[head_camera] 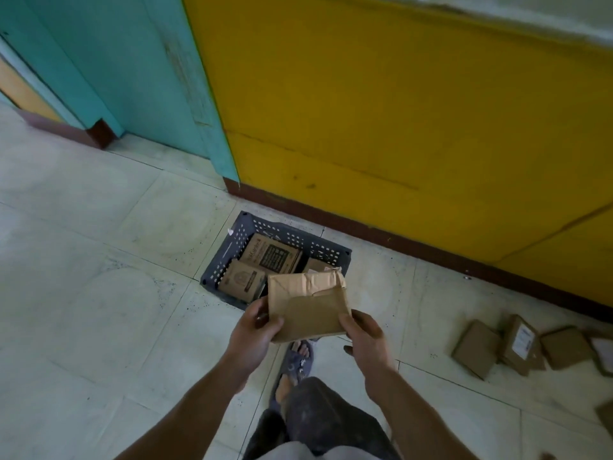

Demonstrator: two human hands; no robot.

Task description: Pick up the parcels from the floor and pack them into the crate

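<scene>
Holding torn parcel (306, 305) over crate (232, 250) — printed boxes (270, 254) inside, both hands

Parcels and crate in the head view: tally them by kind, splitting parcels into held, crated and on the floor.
Held parcel: 1
Crated parcels: 3 visible
Floor parcels: 5, two cut by the frame edge
Grey plastic crate: 1
Total: 10

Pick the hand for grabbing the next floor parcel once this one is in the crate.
Right, probably. The loose parcels lie on the floor to the person's right, nearer the right hand. The left hand grips the held parcel at its opposite edge, farther from them.
</scene>
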